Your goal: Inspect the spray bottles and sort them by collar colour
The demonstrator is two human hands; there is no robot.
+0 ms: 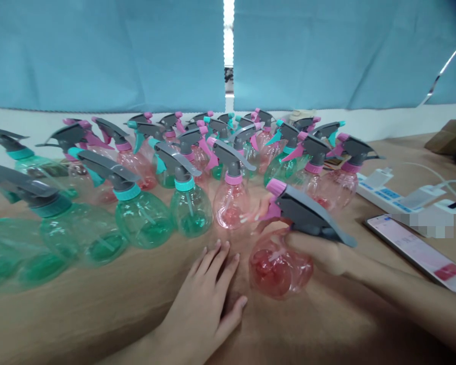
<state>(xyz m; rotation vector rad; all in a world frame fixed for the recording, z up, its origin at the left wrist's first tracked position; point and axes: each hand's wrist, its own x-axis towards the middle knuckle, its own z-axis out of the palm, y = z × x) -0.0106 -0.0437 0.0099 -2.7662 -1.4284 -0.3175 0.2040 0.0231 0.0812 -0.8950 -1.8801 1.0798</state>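
Observation:
My right hand [321,252] is wrapped around the neck of a pink spray bottle [275,266] with a grey and pink trigger head. The bottle leans a little, its rounded see-through body low over the table. Blurred fingertips show on its far left side; the bottle hides the rest of that grip. My left hand [207,294] lies palm down on the wooden table, fingers spread, left of this bottle and holding nothing. Just beyond my hands stand another pink spray bottle [231,205] and a green spray bottle [191,213].
Rows of green and pink spray bottles [142,223] stretch across the table [110,309]. At the right lie a phone [421,253] and a white power strip [387,195] with plugs and cables. A brown box [450,137] sits farther back. Blue curtains [110,56] hang behind.

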